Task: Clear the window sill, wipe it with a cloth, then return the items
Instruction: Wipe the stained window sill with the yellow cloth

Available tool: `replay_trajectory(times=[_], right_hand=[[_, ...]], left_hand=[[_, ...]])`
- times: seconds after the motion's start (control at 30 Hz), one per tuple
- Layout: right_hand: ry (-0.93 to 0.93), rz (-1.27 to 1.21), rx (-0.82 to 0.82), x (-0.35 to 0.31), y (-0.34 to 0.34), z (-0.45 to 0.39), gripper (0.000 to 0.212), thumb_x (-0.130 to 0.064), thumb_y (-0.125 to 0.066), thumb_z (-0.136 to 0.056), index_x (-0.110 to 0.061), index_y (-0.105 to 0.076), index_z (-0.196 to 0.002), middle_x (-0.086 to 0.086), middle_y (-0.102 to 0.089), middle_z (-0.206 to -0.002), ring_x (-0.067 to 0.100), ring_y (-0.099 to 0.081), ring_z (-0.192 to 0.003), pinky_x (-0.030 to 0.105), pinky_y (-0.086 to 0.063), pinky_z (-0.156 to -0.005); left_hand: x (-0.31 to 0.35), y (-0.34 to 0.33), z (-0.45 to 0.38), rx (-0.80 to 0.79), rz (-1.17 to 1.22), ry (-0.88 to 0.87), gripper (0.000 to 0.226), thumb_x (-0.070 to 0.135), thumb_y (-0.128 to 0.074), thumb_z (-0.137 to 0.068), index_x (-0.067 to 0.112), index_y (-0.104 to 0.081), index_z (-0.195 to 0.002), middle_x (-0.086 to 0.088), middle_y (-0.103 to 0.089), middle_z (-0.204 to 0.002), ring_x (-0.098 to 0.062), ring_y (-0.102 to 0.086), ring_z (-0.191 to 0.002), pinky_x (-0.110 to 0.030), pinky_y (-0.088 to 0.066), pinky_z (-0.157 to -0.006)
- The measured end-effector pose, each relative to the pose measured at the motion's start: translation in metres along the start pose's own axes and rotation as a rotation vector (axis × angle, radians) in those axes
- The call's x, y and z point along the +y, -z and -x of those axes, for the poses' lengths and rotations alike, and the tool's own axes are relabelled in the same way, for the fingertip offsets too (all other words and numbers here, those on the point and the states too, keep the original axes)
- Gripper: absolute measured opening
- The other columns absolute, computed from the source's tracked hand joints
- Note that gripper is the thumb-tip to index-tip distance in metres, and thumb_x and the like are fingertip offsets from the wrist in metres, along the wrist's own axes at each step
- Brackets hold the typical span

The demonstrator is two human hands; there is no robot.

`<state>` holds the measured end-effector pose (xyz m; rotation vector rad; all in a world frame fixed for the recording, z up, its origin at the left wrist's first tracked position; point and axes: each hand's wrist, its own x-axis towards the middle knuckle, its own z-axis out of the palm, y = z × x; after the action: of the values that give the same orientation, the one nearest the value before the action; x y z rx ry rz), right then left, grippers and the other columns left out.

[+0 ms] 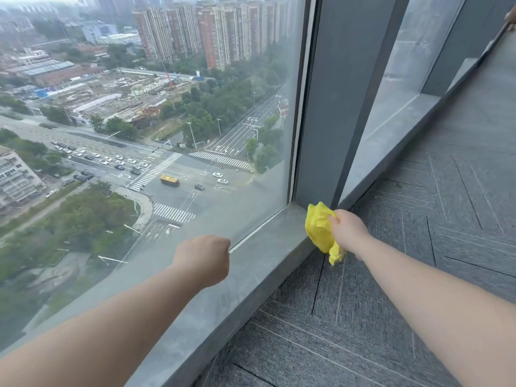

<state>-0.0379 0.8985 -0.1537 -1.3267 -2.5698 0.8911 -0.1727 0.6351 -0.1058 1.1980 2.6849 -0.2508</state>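
Observation:
A low grey stone window sill (251, 263) runs along the bottom of a big glass pane. My right hand (349, 230) grips a bunched yellow cloth (319, 230) at the sill's right end, against its front edge and close to the grey window post. Part of the cloth hangs down over the floor. My left hand (202, 261) hovers over the sill's inner part near the glass, its fingers curled into a fist with nothing in it. No items stand on the visible stretch of sill.
A grey window post (329, 107) rises at the sill's right end. A second sill (405, 141) and pane continue beyond it. Grey carpet tiles (418, 247) cover the floor to the right. The glass (139, 135) looks down on a city street.

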Motion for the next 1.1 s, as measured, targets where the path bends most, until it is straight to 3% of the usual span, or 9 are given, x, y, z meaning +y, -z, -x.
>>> replay_trajectory(times=[0.07, 0.2, 0.37, 0.5, 0.7, 0.83, 0.93, 1.1], right_hand=[[0.039, -0.062, -0.042, -0.021, 0.024, 0.025, 0.034, -0.025, -0.035, -0.102, 0.000, -0.057, -0.107, 0.017, -0.060, -0.104, 0.035, -0.055, -0.099, 0.037, -0.042, -0.078], [0.094, -0.190, -0.128, -0.070, 0.082, 0.076, 0.030, -0.026, -0.040, -0.101, -0.006, -0.061, -0.101, 0.008, -0.060, -0.096, 0.027, -0.055, -0.090, 0.032, -0.039, -0.068], [0.166, -0.214, -0.225, -0.149, 0.156, 0.149, 0.019, -0.024, -0.045, -0.098, -0.016, -0.063, -0.093, -0.002, -0.059, -0.084, 0.016, -0.053, -0.077, 0.027, -0.038, -0.058], [0.173, -0.212, -0.333, -0.211, 0.213, 0.209, 0.028, -0.025, -0.048, -0.092, -0.001, -0.060, -0.099, 0.005, -0.055, -0.086, 0.019, -0.049, -0.078, 0.031, -0.038, -0.067], [0.200, -0.168, -0.462, -0.300, 0.306, 0.310, 0.020, -0.015, -0.050, -0.088, 0.002, -0.057, -0.096, 0.006, -0.048, -0.087, 0.019, -0.044, -0.080, 0.032, -0.034, -0.070], [0.276, -0.088, -0.530, -0.356, 0.375, 0.398, 0.028, -0.022, -0.052, -0.091, 0.003, -0.057, -0.104, 0.005, -0.047, -0.087, 0.019, -0.043, -0.080, 0.033, -0.034, -0.071], [0.346, -0.059, -0.548, -0.398, 0.431, 0.478, 0.019, -0.023, -0.053, -0.091, -0.009, -0.065, -0.097, 0.003, -0.056, -0.088, 0.016, -0.051, -0.081, 0.031, -0.041, -0.073], [0.409, -0.102, -0.615, -0.464, 0.502, 0.591, 0.016, -0.026, -0.057, -0.085, -0.016, -0.068, -0.092, 0.005, -0.061, -0.090, 0.018, -0.057, -0.083, 0.037, -0.050, -0.082]], left_hand=[[-0.004, 0.025, 0.019, 0.001, 0.013, 0.030, 0.013, 0.023, -0.039, -0.093, 0.019, -0.050, -0.088, -0.002, -0.060, -0.098, -0.027, -0.059, -0.099, -0.029, -0.034, -0.066], [-0.012, 0.088, 0.063, 0.018, 0.040, 0.035, 0.028, 0.024, -0.041, -0.093, 0.020, -0.058, -0.114, -0.002, -0.062, -0.115, -0.026, -0.059, -0.107, -0.028, -0.039, -0.072], [-0.030, 0.166, 0.137, -0.034, 0.059, 0.011, 0.030, 0.030, -0.040, -0.095, 0.019, -0.057, -0.118, -0.002, -0.062, -0.118, -0.026, -0.059, -0.108, -0.030, -0.046, -0.077], [-0.043, 0.232, 0.201, -0.063, 0.055, -0.007, 0.032, 0.031, -0.039, -0.096, 0.020, -0.055, -0.122, 0.000, -0.060, -0.123, -0.024, -0.058, -0.111, -0.029, -0.045, -0.074], [-0.052, 0.348, 0.299, -0.053, 0.229, -0.026, 0.047, 0.033, -0.046, -0.095, 0.029, -0.038, -0.141, 0.004, -0.047, -0.143, -0.022, -0.047, -0.129, -0.035, -0.044, -0.100], [-0.057, 0.429, 0.390, 0.002, 0.444, -0.081, 0.070, 0.028, -0.057, -0.091, 0.026, -0.020, -0.150, 0.003, -0.028, -0.155, -0.019, -0.032, -0.140, -0.032, -0.032, -0.110], [-0.069, 0.481, 0.471, -0.002, 0.666, -0.100, 0.081, 0.024, -0.066, -0.085, 0.025, -0.019, -0.151, 0.004, -0.028, -0.155, -0.014, -0.030, -0.141, -0.026, -0.027, -0.112], [-0.098, 0.544, 0.583, 0.084, 0.908, -0.053, 0.068, 0.016, -0.073, -0.077, 0.032, -0.044, -0.137, 0.003, -0.056, -0.133, -0.011, -0.053, -0.120, -0.025, -0.043, -0.099]])
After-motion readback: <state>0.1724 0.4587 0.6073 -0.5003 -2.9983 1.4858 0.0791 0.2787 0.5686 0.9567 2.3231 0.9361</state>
